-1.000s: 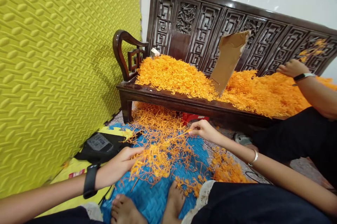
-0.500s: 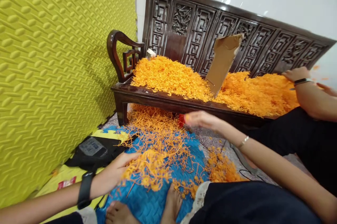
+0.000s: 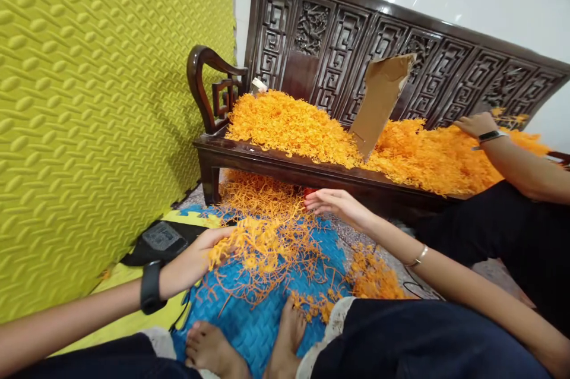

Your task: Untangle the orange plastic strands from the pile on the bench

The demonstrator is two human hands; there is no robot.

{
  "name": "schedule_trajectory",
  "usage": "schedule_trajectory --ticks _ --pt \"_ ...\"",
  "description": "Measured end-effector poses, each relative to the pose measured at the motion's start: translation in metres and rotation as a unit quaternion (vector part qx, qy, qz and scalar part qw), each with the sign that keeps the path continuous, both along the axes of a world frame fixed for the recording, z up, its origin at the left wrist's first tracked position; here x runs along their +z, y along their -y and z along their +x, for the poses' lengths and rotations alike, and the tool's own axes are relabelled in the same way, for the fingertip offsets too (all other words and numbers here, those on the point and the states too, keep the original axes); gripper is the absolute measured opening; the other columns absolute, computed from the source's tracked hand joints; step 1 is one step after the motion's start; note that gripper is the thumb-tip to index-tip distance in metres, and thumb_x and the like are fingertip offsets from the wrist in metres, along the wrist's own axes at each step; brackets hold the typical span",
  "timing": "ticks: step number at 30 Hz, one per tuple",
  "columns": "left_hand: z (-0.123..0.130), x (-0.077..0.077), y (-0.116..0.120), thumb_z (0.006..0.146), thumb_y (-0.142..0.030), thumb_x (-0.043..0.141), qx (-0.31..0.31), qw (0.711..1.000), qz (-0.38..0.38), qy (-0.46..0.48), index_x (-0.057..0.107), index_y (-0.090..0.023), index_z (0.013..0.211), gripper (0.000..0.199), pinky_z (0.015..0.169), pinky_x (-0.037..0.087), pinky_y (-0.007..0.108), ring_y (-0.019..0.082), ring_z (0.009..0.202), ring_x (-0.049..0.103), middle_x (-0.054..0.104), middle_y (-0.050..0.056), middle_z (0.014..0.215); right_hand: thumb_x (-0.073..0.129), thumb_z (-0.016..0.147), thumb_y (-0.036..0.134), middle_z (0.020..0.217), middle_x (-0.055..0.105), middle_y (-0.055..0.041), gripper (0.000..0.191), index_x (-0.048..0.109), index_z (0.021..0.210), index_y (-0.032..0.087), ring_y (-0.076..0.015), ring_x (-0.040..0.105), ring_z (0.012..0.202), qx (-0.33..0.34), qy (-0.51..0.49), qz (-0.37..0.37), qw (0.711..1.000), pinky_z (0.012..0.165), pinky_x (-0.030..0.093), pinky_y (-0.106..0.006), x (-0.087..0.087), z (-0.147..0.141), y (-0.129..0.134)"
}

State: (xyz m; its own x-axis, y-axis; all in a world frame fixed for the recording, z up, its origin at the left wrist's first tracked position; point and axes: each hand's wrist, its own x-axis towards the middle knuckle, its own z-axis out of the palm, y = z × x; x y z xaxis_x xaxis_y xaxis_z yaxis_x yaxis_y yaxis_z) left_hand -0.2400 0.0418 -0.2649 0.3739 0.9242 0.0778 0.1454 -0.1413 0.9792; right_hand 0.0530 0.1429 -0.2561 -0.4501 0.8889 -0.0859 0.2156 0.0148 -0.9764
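Note:
My left hand (image 3: 200,257), with a dark watch on the wrist, holds a loose bunch of orange plastic pieces (image 3: 258,242) above the blue mat. My right hand (image 3: 341,205) is held in the air before the bench edge, its fingers stretched out together and nothing seen in them. Beneath and behind the bunch, thin orange strands (image 3: 271,201) lie in a tangled heap that reaches under the bench. Something red shows just behind my right fingertips, mostly hidden.
A dark carved bench (image 3: 271,156) bears orange heaps (image 3: 294,126) with a cardboard piece (image 3: 383,97) standing between them. At the right, another person's hand (image 3: 478,125) touches the heap. A black bag (image 3: 162,239) lies left, beside the yellow padded wall (image 3: 111,100).
My left hand and its bunch are slightly higher in view. My right hand has opened flatter, away from the red thing. The other person's hand has shifted left.

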Motion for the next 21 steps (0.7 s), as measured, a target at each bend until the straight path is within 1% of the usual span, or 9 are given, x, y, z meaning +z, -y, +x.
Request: schedule_trajectory --ticks 3,6,8,10,12,14,16,19,21 --pt "0.002 -0.001 0.002 0.069 -0.041 0.058 -0.006 1.0 0.003 -0.022 0.07 -0.014 0.084 0.033 0.075 0.048 0.027 0.023 0.084 0.058 0.068 0.005 0.084 0.054 0.08 0.037 0.107 0.061 -0.0076 0.026 0.065 0.094 0.018 -0.018 0.056 0.099 0.037 0.065 0.196 0.978 0.09 0.042 -0.033 0.034 -0.009 0.018" --pt "0.004 0.0 0.006 0.071 -0.041 0.056 -0.018 0.999 -0.002 -0.035 0.07 -0.013 0.082 0.033 0.073 0.047 0.027 0.022 0.082 0.057 0.068 0.006 0.083 0.058 0.079 0.033 0.113 0.056 -0.0056 0.029 0.061 0.105 0.02 -0.0161 0.05 0.107 0.151 0.152 0.346 0.913 0.094 0.037 -0.031 0.053 -0.025 0.034" --pt "0.006 0.002 0.007 0.072 -0.041 0.056 -0.046 0.999 -0.007 -0.024 0.069 -0.013 0.088 0.035 0.075 0.046 0.028 0.023 0.084 0.057 0.067 0.006 0.086 0.057 0.079 0.034 0.113 0.056 -0.0064 0.038 0.053 0.115 0.02 -0.0149 0.051 0.104 0.223 0.209 0.397 0.865 0.091 0.039 -0.03 0.052 -0.037 0.044" --pt "0.008 0.006 0.009 0.072 -0.042 0.056 -0.069 0.997 -0.015 -0.014 0.068 -0.014 0.094 0.038 0.076 0.046 0.029 0.024 0.087 0.056 0.067 0.006 0.089 0.052 0.083 0.035 0.104 0.059 -0.0069 0.036 0.052 0.114 0.018 -0.0141 0.053 0.094 0.257 0.248 0.442 0.823 0.083 0.04 -0.029 0.045 -0.047 0.051" --pt "0.009 0.009 0.01 0.071 -0.046 0.056 -0.07 0.997 -0.017 -0.017 0.068 -0.014 0.095 0.042 0.077 0.046 0.029 0.024 0.088 0.056 0.067 0.007 0.09 0.047 0.087 0.033 0.088 0.062 -0.0056 0.024 0.057 0.101 0.016 -0.0128 0.054 0.08 0.262 0.261 0.497 0.785 0.078 0.04 -0.028 0.041 -0.053 0.056" --pt "0.008 0.01 0.01 0.071 -0.051 0.056 -0.067 0.997 -0.007 -0.025 0.068 -0.015 0.097 0.046 0.078 0.045 0.03 0.024 0.088 0.055 0.067 0.007 0.09 0.043 0.089 0.03 0.076 0.06 -0.0041 0.022 0.059 0.086 0.016 -0.0115 0.052 0.071 0.257 0.254 0.531 0.766 0.075 0.038 -0.028 0.041 -0.053 0.057" --pt "0.006 0.009 0.01 0.072 -0.054 0.055 -0.074 0.997 0.009 -0.032 0.067 -0.014 0.1 0.05 0.08 0.045 0.03 0.024 0.089 0.055 0.067 0.008 0.092 0.045 0.088 0.029 0.071 0.059 -0.0032 0.023 0.059 0.076 0.016 -0.0106 0.051 0.068 0.225 0.228 0.52 0.792 0.073 0.038 -0.028 0.045 -0.049 0.055" --pt "0.001 0.005 0.009 0.073 -0.057 0.052 -0.079 0.996 0.029 -0.042 0.066 -0.013 0.101 0.054 0.083 0.043 0.031 0.024 0.092 0.055 0.065 0.009 0.096 0.052 0.083 0.033 0.067 0.058 -0.0017 0.024 0.056 0.067 0.015 -0.0098 0.052 0.064 0.113 0.158 0.403 0.894 0.066 0.039 -0.025 0.051 -0.038 0.048" --pt "0.0 0.003 0.008 0.074 -0.057 0.051 -0.079 0.995 0.034 -0.046 0.065 -0.013 0.102 0.054 0.084 0.043 0.031 0.024 0.092 0.055 0.065 0.009 0.099 0.056 0.078 0.036 0.064 0.058 -0.0012 0.025 0.056 0.064 0.015 -0.01 0.052 0.061 0.067 0.122 0.295 0.945 0.062 0.041 -0.024 0.05 -0.032 0.041"
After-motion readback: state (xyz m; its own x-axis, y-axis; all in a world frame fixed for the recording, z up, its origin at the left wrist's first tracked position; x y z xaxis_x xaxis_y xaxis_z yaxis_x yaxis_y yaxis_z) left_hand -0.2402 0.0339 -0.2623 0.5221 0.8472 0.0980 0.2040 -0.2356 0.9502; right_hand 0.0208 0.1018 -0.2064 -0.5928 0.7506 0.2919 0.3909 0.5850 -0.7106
